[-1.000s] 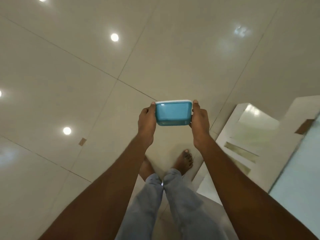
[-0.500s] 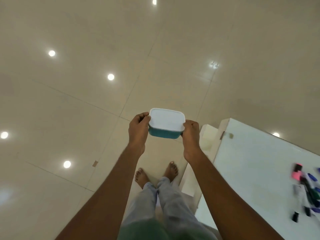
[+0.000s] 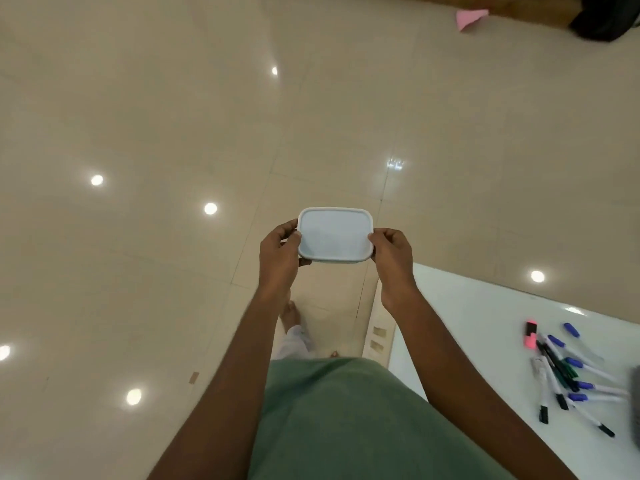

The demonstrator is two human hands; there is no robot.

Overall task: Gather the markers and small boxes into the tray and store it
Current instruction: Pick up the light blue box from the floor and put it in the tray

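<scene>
A small box with a white lid (image 3: pixel 335 235) is held level in front of me over the floor, its lid facing up. My left hand (image 3: pixel 280 252) grips its left end and my right hand (image 3: pixel 392 255) grips its right end. On the white table (image 3: pixel 467 313) at the lower right lies a loose pile of several markers (image 3: pixel 568 374) with blue, green and black caps, plus a pink highlighter (image 3: pixel 530 335) at the pile's far end. No tray is in view.
Glossy beige floor tiles (image 3: pixel 173 133) with light reflections fill most of the view. A pink cloth (image 3: pixel 470 17) and a dark object (image 3: pixel 602 22) lie at the far top right. A grey blurred thing (image 3: pixel 634 400) sits at the right edge on the table.
The box has tipped from showing its teal side to showing only its white lid. My view has swung right and up, so the table and markers now show.
</scene>
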